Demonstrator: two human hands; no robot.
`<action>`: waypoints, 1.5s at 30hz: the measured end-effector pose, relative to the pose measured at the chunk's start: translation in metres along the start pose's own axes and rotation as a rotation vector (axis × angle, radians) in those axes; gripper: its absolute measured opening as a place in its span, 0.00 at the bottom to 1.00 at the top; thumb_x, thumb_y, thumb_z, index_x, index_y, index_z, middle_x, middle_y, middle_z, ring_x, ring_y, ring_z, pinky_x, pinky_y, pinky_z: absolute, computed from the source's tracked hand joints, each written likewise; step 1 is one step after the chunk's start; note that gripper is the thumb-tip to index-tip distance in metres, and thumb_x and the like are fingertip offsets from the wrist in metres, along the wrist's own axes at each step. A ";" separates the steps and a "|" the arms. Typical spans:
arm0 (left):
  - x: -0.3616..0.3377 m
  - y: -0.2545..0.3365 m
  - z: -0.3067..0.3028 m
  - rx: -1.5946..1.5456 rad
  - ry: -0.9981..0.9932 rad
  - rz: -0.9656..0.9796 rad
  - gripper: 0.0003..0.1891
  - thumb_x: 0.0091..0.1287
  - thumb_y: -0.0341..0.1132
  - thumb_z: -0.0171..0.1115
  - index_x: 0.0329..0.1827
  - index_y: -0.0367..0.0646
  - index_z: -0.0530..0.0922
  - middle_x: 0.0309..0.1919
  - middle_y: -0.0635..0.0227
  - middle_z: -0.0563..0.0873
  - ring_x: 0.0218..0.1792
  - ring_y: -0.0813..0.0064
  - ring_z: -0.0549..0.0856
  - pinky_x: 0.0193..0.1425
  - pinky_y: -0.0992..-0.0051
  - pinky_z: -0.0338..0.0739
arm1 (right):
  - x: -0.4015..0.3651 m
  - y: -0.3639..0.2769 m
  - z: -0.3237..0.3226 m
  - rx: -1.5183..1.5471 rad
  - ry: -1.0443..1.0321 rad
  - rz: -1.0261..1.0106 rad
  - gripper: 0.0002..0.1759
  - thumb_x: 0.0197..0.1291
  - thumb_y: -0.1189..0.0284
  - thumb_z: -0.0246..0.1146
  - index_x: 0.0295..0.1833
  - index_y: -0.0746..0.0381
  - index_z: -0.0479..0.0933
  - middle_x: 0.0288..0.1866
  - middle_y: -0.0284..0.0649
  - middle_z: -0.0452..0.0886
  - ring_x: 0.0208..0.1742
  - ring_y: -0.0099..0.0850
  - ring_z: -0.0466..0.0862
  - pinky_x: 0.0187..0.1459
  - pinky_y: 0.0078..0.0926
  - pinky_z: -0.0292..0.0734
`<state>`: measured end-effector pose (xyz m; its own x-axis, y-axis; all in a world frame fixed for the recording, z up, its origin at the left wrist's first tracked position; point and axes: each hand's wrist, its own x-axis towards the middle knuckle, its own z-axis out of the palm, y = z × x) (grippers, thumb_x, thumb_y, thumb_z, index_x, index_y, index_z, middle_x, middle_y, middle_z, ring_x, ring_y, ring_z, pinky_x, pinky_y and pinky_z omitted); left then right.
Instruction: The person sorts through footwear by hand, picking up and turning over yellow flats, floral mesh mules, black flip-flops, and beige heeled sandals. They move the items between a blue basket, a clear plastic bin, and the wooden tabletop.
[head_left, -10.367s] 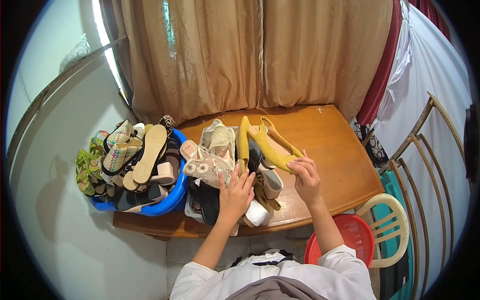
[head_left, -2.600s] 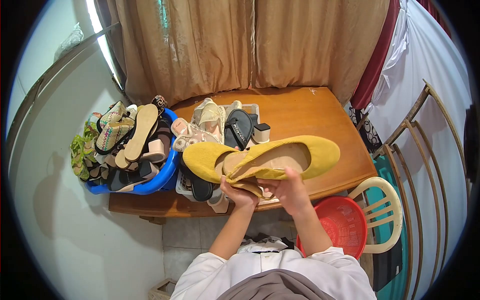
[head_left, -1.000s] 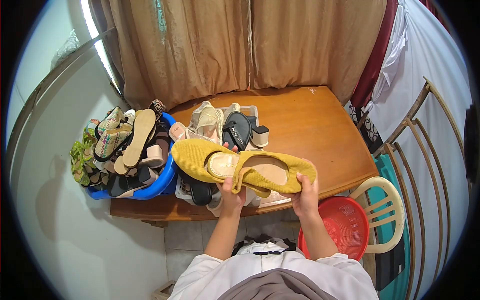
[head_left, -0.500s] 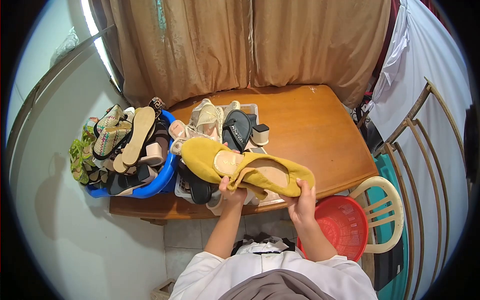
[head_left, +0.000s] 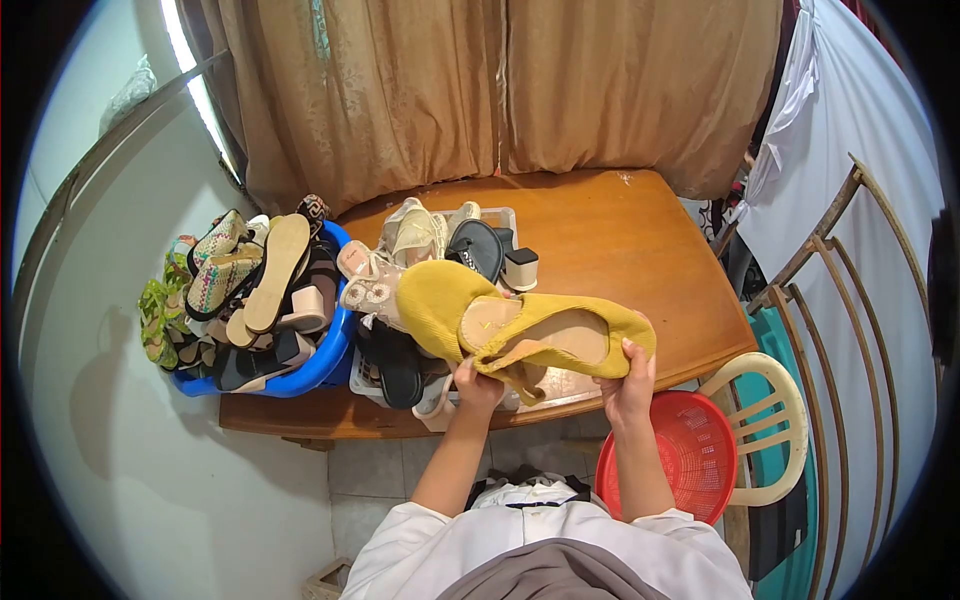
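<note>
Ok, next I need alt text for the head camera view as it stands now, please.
A person's left hand and right hand hold two yellow shoes over a wooden table. On the left, a blue tub and a white basket are heaped with other footwear; at lower right are a red basket and a cream chair.

Brown curtains (head_left: pixel 400 100) hang behind the wooden table (head_left: pixel 640 265), with a draped white cloth (head_left: pixel 850 130) at the right side of the view. Curved wooden bars (head_left: pixel 800 266) stand before the cloth, while a red basket (head_left: pixel 708 450) is beside the slatted back of a cream plastic chair (head_left: pixel 797 420). Opposite, a crumpled translucent bag (head_left: pixel 128 97) sits high against the pale wall (head_left: pixel 150 480).
</note>
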<state>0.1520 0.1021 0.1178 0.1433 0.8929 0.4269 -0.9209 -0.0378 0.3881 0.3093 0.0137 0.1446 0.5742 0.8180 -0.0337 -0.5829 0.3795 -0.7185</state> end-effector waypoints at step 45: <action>0.010 0.009 0.033 0.020 0.085 -0.070 0.34 0.55 0.44 0.44 0.65 0.36 0.60 0.63 0.47 0.67 0.62 0.56 0.69 0.67 0.62 0.62 | -0.037 0.037 0.011 0.036 0.069 0.048 0.21 0.62 0.69 0.55 0.59 0.56 0.60 0.47 0.39 0.74 0.39 0.27 0.81 0.31 0.23 0.84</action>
<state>0.1569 0.0958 0.1521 0.1748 0.9284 0.3279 -0.9022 0.0177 0.4309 0.2596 0.0020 0.1268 0.5824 0.8045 -0.1164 -0.6304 0.3567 -0.6895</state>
